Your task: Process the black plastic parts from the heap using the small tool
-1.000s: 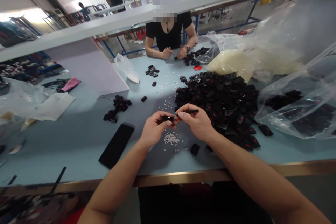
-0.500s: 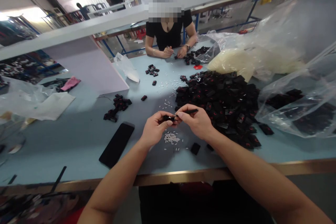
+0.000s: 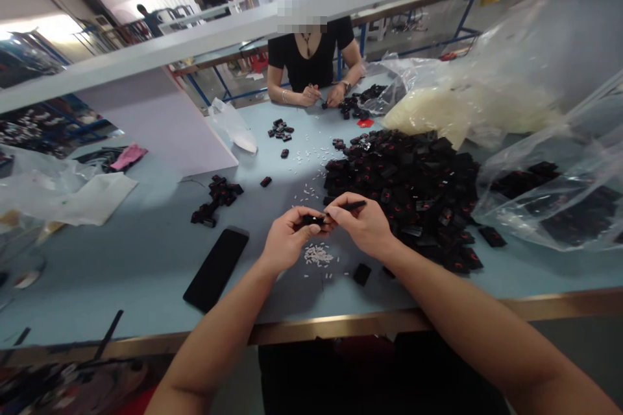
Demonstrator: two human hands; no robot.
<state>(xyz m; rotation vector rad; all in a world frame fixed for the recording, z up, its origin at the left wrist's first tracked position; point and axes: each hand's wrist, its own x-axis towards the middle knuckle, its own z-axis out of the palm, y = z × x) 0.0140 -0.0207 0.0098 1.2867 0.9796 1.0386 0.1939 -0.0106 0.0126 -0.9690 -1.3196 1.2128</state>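
My left hand (image 3: 288, 238) is closed around a small black plastic part (image 3: 311, 218), held above the pale blue table (image 3: 146, 253). My right hand (image 3: 365, 225) pinches a thin black tool (image 3: 351, 206) whose tip meets that part. Directly below my hands lies a little heap of tiny white pieces (image 3: 318, 255). A big pile of black parts with red marks (image 3: 409, 181) spreads just right of my right hand. One loose black part (image 3: 361, 274) sits near my right wrist.
A black phone (image 3: 215, 268) lies left of my left hand. Small clusters of black parts (image 3: 217, 198) dot the table. Clear plastic bags (image 3: 559, 201) crowd the right side. Across the table a person in black (image 3: 311, 58) handles similar parts. White sheets (image 3: 92, 198) lie at far left.
Both hands stay together at the same spot with only slight finger movement. The view has shifted a little; the person opposite has moved their hands slightly.
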